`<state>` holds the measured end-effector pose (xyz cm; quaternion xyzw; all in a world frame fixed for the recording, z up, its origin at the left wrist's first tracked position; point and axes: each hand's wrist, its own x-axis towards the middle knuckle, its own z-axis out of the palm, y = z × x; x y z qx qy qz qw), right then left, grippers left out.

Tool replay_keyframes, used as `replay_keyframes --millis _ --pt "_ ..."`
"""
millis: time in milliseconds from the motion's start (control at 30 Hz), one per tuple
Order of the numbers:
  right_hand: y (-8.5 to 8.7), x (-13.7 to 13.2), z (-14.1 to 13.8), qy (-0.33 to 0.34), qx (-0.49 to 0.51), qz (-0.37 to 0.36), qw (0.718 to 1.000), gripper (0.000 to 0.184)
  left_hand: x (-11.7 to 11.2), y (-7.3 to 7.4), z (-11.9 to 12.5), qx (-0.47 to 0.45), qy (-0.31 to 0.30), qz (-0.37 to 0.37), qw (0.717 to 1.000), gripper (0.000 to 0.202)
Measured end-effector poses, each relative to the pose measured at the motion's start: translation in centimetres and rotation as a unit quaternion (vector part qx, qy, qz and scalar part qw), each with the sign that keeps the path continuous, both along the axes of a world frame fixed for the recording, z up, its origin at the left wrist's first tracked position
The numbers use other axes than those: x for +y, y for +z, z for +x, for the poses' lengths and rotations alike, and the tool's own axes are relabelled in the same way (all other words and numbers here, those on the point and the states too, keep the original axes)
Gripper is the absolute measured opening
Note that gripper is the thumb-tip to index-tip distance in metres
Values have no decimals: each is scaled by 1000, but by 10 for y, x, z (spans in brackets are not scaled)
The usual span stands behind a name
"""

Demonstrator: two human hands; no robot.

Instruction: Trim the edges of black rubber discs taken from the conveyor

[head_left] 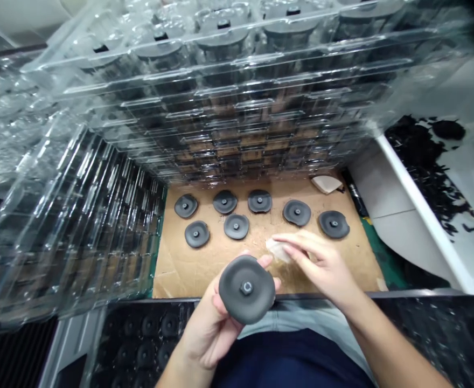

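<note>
A black, slightly dished disc with a raised centre boss (257,307) faces up in my left hand (215,334), whose fingers wrap its edge from below. To the right of it, my right hand (321,261) pinches a small folded white cloth or paper wipe (278,249) between thumb and fingers. The wipe is apart from the disc. Beyond my hands, several similar black discs lie on the cardboard sheet (180,269), among them one at the middle (243,220) and one at the right (340,229).
Tall stacks of clear plastic trays (237,81) rise behind the cardboard and at the left (79,215). On the right, a white-edged bin (423,215) has black scraps (423,156) beside it. A whitish wedge-shaped piece (326,184) lies at the back right. A dark tray (140,337) sits at lower left.
</note>
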<state>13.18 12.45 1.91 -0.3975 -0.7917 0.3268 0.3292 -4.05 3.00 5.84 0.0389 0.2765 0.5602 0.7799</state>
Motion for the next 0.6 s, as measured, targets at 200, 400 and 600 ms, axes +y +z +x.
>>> replay_keyframes --millis 200,400,600 --pt "-46 -21 1 -57 -11 14 998 27 0 -2 -3 -72 5 25 997 41" --pt "-5 -41 4 -43 10 -11 999 27 -2 -7 -5 8 16 110 994 43" --pt "0 -52 4 -37 23 -21 999 31 -8 -29 3 560 106 271 776 106"
